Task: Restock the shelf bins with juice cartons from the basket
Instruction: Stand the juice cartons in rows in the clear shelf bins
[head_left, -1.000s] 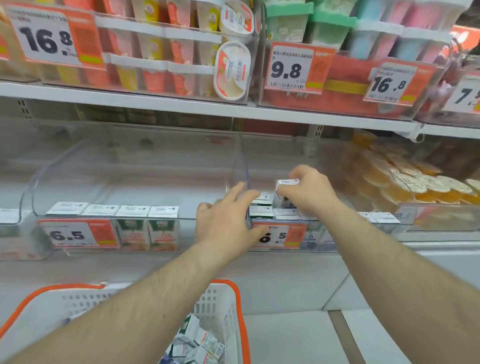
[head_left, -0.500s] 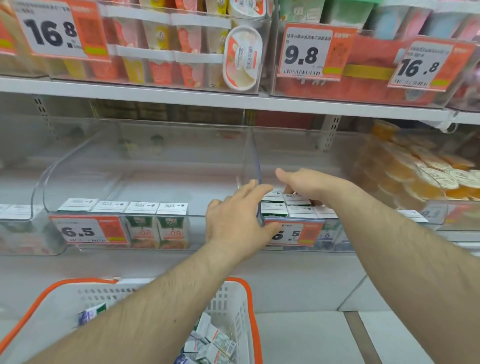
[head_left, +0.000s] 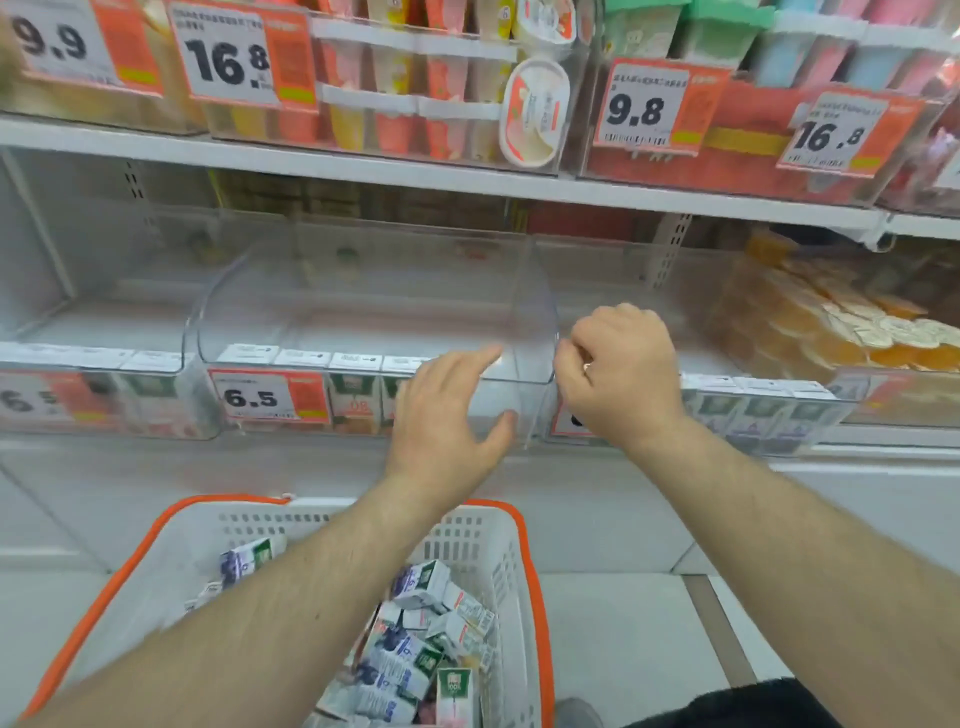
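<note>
Juice cartons (head_left: 358, 400) stand upright along the front of the clear middle bin (head_left: 535, 332), long axes vertical, four countable before my left hand (head_left: 447, 421) covers the row. That hand hangs spread, fingers relaxed, before the bin. My right hand (head_left: 618, 374) curls loosely, holding nothing I see. One basket (head_left: 530, 561) below, cartons jumbled, uncountable.

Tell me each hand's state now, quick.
Left hand: open, fingers spread, holding nothing.
Right hand: fingers curled; cannot tell if it holds anything.
</note>
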